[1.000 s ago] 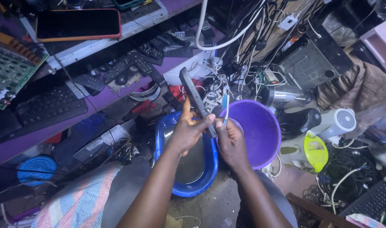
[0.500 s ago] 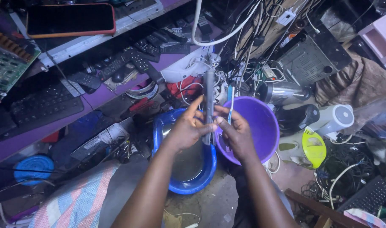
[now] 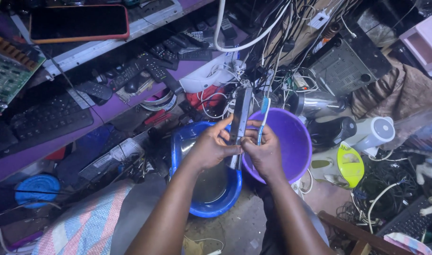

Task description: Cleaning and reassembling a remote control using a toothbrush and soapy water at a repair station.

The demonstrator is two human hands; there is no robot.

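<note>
Head view: the left hand (image 3: 211, 148) gripped a slim dark device (image 3: 239, 123) upright over the blue basin (image 3: 211, 208), likely to catch drips; the right hand (image 3: 265, 153) steadied it, pinching a blue toothbrush (image 3: 263, 118) beside the purple bucket (image 3: 291, 141).

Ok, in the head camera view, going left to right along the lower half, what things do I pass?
Round blue disc → striped cloth → blue basin → left hand → right hand → purple bucket → yellow-green iron → dark keyboard.
</note>
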